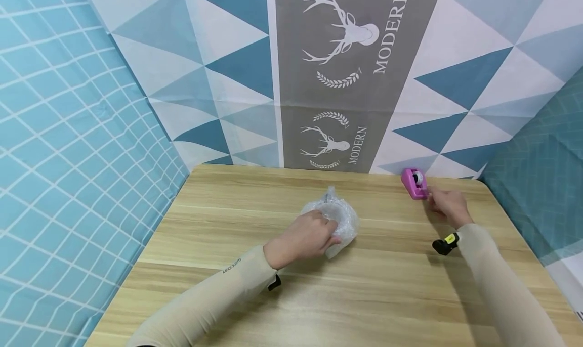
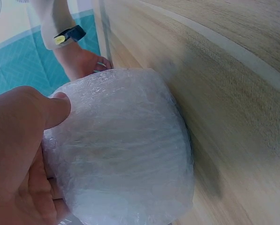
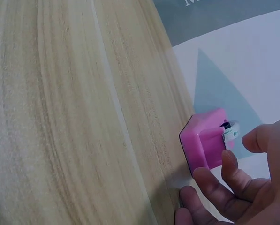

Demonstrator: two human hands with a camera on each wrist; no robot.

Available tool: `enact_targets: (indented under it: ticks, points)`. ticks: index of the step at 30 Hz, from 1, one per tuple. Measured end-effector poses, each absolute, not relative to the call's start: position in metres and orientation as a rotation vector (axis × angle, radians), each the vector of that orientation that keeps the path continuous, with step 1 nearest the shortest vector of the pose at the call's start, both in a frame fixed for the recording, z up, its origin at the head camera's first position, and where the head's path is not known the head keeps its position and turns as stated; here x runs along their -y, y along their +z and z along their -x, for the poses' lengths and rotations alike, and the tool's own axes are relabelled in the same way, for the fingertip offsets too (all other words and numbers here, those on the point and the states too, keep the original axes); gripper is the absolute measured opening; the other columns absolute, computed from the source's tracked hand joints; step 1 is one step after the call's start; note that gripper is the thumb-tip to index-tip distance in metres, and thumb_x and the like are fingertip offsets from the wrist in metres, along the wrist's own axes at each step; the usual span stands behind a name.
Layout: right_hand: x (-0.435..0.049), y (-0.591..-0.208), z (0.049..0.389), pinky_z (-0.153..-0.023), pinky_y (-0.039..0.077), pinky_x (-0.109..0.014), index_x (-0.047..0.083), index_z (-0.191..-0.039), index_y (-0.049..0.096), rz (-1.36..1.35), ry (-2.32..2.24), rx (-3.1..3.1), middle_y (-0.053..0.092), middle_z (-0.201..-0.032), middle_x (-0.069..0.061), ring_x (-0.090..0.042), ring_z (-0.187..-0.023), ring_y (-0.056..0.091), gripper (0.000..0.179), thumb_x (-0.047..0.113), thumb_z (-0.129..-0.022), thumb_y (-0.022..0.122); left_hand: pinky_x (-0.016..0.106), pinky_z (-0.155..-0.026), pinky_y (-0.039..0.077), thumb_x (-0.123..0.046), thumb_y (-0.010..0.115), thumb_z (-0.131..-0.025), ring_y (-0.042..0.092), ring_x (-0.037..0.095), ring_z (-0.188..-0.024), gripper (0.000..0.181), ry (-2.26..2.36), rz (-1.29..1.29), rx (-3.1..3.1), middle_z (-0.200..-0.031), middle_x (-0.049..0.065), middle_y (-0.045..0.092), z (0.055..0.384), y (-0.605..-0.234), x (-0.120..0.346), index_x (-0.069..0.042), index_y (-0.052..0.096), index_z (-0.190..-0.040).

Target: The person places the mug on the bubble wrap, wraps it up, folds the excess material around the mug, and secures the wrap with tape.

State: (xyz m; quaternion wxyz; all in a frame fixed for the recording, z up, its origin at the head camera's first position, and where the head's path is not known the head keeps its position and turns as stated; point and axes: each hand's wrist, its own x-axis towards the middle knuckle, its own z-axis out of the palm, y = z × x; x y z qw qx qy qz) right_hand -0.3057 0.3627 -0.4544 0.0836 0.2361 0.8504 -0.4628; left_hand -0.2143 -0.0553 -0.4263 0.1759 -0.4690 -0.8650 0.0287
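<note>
My left hand [image 1: 311, 233] grips a round bundle in bubble wrap [image 1: 348, 220], thumb on its near face and fingers curled behind its edge. In the left wrist view the bubble-wrapped bundle [image 2: 125, 150] fills the middle; whatever is inside cannot be made out. At the back right of the table stands a pink tape dispenser [image 1: 412, 185] with a roll of clear tape. Right beside its cutter end is my right hand [image 1: 448, 205]. Seen from the right wrist, the thumb and fingers [image 3: 256, 139] are parted and loosely bent near the dispenser's toothed edge [image 3: 224, 140].
The wooden table [image 1: 218, 291] backs onto a wall cloth [image 1: 332, 94] with triangles and deer prints. A blue grid cloth [image 1: 77, 149] hangs along the left side, and a teal cloth [image 1: 542, 175] along the right.
</note>
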Motion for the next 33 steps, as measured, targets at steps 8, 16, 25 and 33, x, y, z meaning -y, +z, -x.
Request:
enact_targets:
  ticks: [8,16,25,33]
  points:
    - [-0.362,-0.459,0.307,-0.058,0.049,-0.030,0.003,-0.101,0.065,-0.658,-1.407,-2.530,0.058,-0.070,0.005,-0.012,-0.065,0.055,0.051,0.053,-0.098,0.057,0.032,-0.094,0.054,-0.043,0.055,-0.105,0.063,0.016,-0.070,0.034,0.076,1.330,2.440,-0.071,-0.006,0.063,0.215,-0.429,0.055,-0.015,0.060,-0.088]
    - [-0.365,-0.463,0.308,-0.061,0.051,-0.029,-0.002,-0.116,0.065,-0.646,-1.352,-2.546,0.062,-0.078,0.003,-0.012,-0.070,0.057,0.060,0.054,-0.098,0.059,0.032,-0.096,0.053,-0.042,0.055,-0.105,0.065,0.017,-0.071,0.033,0.064,1.331,2.445,-0.071,-0.005,0.064,0.214,-0.428,0.055,-0.014,0.060,-0.087]
    - [-0.362,-0.465,0.312,-0.056,0.045,-0.031,0.000,-0.092,0.065,-0.618,-1.242,-2.656,0.060,-0.066,0.000,-0.019,-0.063,0.054,0.049,0.047,-0.100,0.059,0.032,-0.092,0.054,-0.042,0.057,-0.104,0.063,0.016,-0.068,0.033,0.053,1.330,2.416,-0.069,-0.006,0.062,0.214,-0.428,0.055,-0.014,0.060,-0.086]
    - [-0.356,-0.468,0.309,-0.048,0.039,-0.030,0.008,-0.064,0.051,-0.576,-1.107,-2.837,0.046,-0.053,0.003,-0.015,-0.051,0.045,0.037,0.026,-0.096,0.058,0.033,-0.094,0.053,-0.042,0.056,-0.104,0.064,0.017,-0.069,0.033,0.049,1.337,2.419,-0.071,-0.005,0.064,0.214,-0.427,0.055,-0.014,0.060,-0.087]
